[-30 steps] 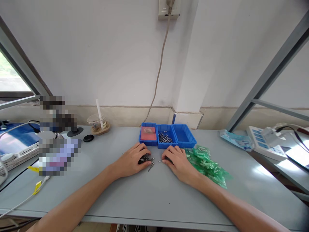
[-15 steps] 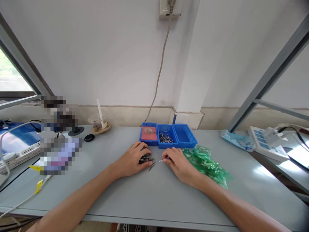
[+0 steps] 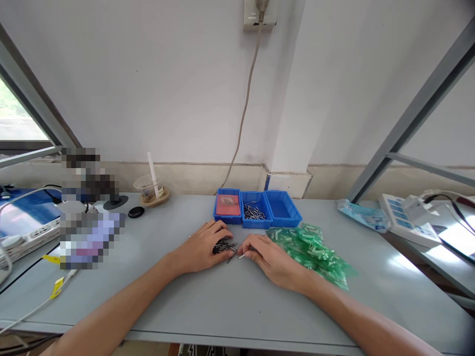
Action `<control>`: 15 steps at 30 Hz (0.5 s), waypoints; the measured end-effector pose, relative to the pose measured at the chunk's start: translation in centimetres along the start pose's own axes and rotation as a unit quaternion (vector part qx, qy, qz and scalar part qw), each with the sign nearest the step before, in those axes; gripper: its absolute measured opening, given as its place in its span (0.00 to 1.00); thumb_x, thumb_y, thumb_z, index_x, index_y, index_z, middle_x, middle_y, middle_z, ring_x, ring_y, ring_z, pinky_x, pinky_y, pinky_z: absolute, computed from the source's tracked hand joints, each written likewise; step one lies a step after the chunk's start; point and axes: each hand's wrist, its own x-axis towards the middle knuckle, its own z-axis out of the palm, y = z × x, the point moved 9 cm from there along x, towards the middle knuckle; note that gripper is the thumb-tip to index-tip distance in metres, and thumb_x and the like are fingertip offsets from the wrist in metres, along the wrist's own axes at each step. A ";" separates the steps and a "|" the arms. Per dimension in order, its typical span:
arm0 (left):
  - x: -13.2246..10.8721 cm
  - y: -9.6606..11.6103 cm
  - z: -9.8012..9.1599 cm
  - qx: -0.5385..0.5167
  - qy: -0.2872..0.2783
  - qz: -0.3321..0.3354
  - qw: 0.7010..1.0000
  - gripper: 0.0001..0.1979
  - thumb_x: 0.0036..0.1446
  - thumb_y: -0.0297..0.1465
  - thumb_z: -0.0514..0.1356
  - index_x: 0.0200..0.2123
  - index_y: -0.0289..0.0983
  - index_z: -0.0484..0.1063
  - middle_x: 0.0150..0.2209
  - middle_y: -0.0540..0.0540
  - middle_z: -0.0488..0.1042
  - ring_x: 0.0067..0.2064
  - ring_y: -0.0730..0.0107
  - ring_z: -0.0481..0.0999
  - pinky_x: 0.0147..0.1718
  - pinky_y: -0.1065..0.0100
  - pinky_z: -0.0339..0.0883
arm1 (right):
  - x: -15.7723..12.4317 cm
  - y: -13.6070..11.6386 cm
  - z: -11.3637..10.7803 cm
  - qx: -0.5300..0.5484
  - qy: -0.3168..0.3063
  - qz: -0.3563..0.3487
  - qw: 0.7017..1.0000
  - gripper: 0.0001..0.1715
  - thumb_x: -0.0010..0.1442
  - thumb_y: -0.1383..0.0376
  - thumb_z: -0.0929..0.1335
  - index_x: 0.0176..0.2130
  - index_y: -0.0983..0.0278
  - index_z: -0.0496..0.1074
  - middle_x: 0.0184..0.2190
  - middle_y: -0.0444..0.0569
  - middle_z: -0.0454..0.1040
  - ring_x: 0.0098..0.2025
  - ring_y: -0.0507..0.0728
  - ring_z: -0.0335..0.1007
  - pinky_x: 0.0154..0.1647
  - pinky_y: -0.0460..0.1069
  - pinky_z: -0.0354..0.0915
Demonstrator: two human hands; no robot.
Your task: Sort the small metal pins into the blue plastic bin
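The right hand (image 3: 265, 256), pinching a slim pale piece (image 3: 241, 256), is now closer to the left hand (image 3: 203, 248), which curves round the metal pile (image 3: 221, 246), grip unclear, so work seemingly centres there, below the blue bins (image 3: 285, 207)

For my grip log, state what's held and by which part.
The right hand pinches a slim piece behind its pale protruding end, the rest hidden. The left hand curls around metal parts; any grip is hidden.

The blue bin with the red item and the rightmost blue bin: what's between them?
The head view shows the middle blue bin between them, with small metal parts lying in it.
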 end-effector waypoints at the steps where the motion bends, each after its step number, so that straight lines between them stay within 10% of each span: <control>1: 0.0 0.1 0.0 -0.001 0.000 0.003 1.000 0.17 0.70 0.44 0.62 0.56 0.43 0.74 0.53 0.43 0.72 0.53 0.55 0.72 0.55 0.55 0.69 | 0.0 0.1 0.1 0.001 0.000 0.004 1.000 0.13 0.79 0.62 0.58 0.49 0.55 0.71 0.49 0.47 0.77 0.53 0.60 0.70 0.55 0.56 0.67; 15: 0.2 0.4 0.3 0.015 -0.012 -0.005 1.000 0.28 0.59 0.52 0.70 0.55 0.44 0.74 0.53 0.44 0.72 0.53 0.53 0.72 0.55 0.53 0.66 | 0.2 1.1 -1.6 -0.024 0.093 0.040 0.995 0.13 0.79 0.61 0.58 0.43 0.56 0.67 0.35 0.43 0.79 0.41 0.59 0.73 0.46 0.53 0.65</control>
